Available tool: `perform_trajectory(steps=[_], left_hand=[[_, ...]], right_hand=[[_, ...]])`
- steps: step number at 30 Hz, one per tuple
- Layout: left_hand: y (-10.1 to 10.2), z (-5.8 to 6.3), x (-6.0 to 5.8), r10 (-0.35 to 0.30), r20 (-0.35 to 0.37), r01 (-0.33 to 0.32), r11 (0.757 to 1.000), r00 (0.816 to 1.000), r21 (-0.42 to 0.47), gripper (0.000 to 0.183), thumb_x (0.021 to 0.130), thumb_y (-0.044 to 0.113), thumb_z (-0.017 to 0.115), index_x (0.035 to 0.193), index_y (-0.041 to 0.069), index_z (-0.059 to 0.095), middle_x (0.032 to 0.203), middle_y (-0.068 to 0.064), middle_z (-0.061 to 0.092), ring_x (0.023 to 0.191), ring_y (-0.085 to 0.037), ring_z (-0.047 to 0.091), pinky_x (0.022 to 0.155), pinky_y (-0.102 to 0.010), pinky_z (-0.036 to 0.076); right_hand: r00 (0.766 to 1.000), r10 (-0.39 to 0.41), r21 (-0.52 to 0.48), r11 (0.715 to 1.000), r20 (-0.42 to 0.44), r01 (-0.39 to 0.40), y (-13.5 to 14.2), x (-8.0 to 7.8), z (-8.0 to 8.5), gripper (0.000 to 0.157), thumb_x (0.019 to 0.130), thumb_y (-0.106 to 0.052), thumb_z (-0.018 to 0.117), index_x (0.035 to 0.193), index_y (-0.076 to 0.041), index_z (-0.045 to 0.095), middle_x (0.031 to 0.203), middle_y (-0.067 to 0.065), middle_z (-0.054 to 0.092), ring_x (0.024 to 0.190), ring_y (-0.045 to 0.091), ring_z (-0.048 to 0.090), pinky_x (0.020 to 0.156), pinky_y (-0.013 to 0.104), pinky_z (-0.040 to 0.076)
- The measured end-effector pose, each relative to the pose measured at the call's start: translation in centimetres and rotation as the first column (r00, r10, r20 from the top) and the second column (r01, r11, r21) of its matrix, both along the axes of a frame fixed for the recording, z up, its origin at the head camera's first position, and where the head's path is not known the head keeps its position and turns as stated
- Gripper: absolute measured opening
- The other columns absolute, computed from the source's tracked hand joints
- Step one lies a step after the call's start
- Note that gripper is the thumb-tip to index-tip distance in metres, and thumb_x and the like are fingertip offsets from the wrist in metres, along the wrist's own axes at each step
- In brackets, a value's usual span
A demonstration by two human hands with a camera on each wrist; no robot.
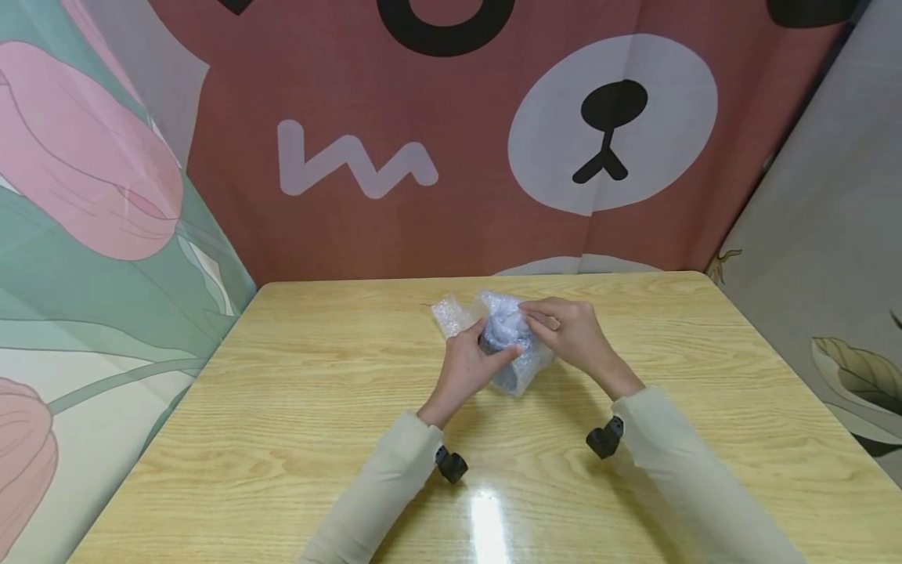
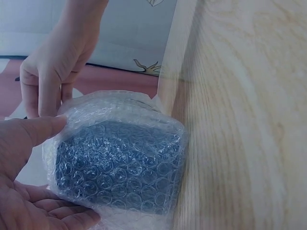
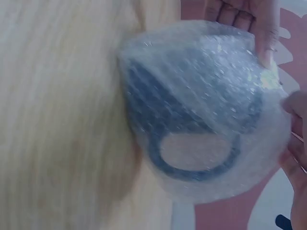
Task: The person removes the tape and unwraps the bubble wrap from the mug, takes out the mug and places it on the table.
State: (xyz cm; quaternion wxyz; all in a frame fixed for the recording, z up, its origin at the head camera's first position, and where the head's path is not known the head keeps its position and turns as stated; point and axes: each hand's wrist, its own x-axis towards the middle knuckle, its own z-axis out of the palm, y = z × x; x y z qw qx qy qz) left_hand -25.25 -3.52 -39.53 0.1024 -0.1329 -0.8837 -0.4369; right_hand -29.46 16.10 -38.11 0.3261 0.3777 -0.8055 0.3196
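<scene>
Bubble wrap (image 1: 535,363) encloses a dark blue mug (image 2: 120,167) between the two hands, its looped handle (image 3: 194,175) showing through. The left hand (image 1: 467,364) grips the wrapped mug from its own side, thumb apart from the fingers. Opposite, the right hand (image 1: 574,333) pinches the wrap at its fingertips. A loose flap (image 1: 451,315) extends just beyond the left hand, above the surface (image 1: 317,407).
</scene>
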Motion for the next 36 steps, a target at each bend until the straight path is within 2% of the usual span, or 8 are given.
perform_trajectory(steps=[6,11,21,23,25,28,30,36], left_hand=[[0.0,0.0,0.1,-0.007,0.029,0.007,1.000,1.000,0.024,0.085,0.083,0.047,0.075,0.138,-0.011,0.045,0.121,-0.028,0.059,0.095,-0.028,0.067,0.083,-0.037,0.053],[-0.1,-0.2,0.1,-0.003,0.020,0.002,0.999,1.000,0.045,0.089,0.082,0.046,0.076,0.140,-0.011,0.041,0.127,-0.028,0.056,0.098,-0.027,0.066,0.082,-0.037,0.053],[-0.1,-0.5,0.1,-0.015,-0.055,0.018,0.998,0.998,0.058,0.085,0.082,0.043,0.077,0.145,0.000,0.040,0.140,-0.018,0.047,0.122,-0.025,0.052,0.092,-0.038,0.048],[0.0,-0.5,0.2,-0.009,-0.066,0.013,0.998,0.998,0.065,0.083,0.082,0.042,0.077,0.145,0.001,0.042,0.137,-0.018,0.052,0.116,-0.022,0.056,0.088,-0.036,0.050],[0.0,-0.6,0.2,0.004,-0.078,0.001,0.998,0.997,0.069,0.081,0.082,0.041,0.078,0.143,0.002,0.044,0.124,-0.018,0.062,0.098,-0.019,0.063,0.076,-0.033,0.052],[0.2,-0.8,0.2,0.016,-0.103,-0.008,0.996,0.995,0.084,0.073,0.081,0.038,0.080,0.138,0.005,0.049,0.101,-0.013,0.067,0.069,-0.014,0.055,0.058,-0.029,0.046],[0.3,-0.8,0.2,0.020,-0.122,-0.010,0.996,0.992,0.086,0.069,0.081,0.036,0.080,0.136,0.006,0.052,0.099,-0.012,0.068,0.068,-0.013,0.055,0.056,-0.028,0.045],[0.4,-0.7,0.2,0.022,-0.118,-0.012,0.996,0.993,0.084,0.067,0.080,0.035,0.081,0.134,0.005,0.058,0.120,-0.015,0.065,0.088,-0.014,0.064,0.073,-0.031,0.053]], right_hand=[[0.994,0.086,0.199,0.975,0.073,-0.099,0.4,-0.2,1.2,0.030,0.084,-0.003,0.074,0.114,-0.001,0.071,0.113,0.015,0.068,0.099,0.031,0.067,0.073,0.043,0.056],[0.988,0.113,0.273,0.952,0.103,-0.137,0.2,-0.2,1.5,0.026,0.086,-0.001,0.072,0.112,0.000,0.072,0.114,0.014,0.068,0.102,0.030,0.066,0.076,0.039,0.056],[0.995,0.090,0.255,0.962,0.041,-0.097,0.1,-0.1,1.0,0.025,0.085,-0.001,0.073,0.110,0.000,0.073,0.109,0.014,0.069,0.097,0.029,0.067,0.078,0.041,0.055],[0.996,0.081,0.251,0.964,0.027,-0.086,0.0,-0.1,0.9,0.024,0.084,-0.001,0.073,0.109,0.000,0.073,0.108,0.013,0.070,0.097,0.029,0.068,0.077,0.041,0.055],[0.997,0.075,0.240,0.968,0.017,-0.077,-0.1,-0.1,0.8,0.024,0.084,0.000,0.074,0.107,0.001,0.074,0.106,0.014,0.070,0.095,0.030,0.068,0.076,0.041,0.055],[0.997,0.071,0.222,0.973,0.005,-0.070,-0.3,-0.1,0.8,0.022,0.084,-0.002,0.074,0.106,0.002,0.074,0.102,0.014,0.071,0.093,0.030,0.069,0.074,0.041,0.056],[0.998,0.070,0.210,0.975,-0.002,-0.068,-0.4,0.0,0.9,0.022,0.084,-0.002,0.074,0.105,0.002,0.074,0.100,0.015,0.071,0.091,0.031,0.069,0.073,0.041,0.056],[0.998,0.069,0.187,0.980,0.004,-0.069,-0.4,0.0,0.9,0.020,0.084,-0.002,0.074,0.104,0.002,0.074,0.099,0.015,0.071,0.089,0.030,0.070,0.071,0.039,0.056]])
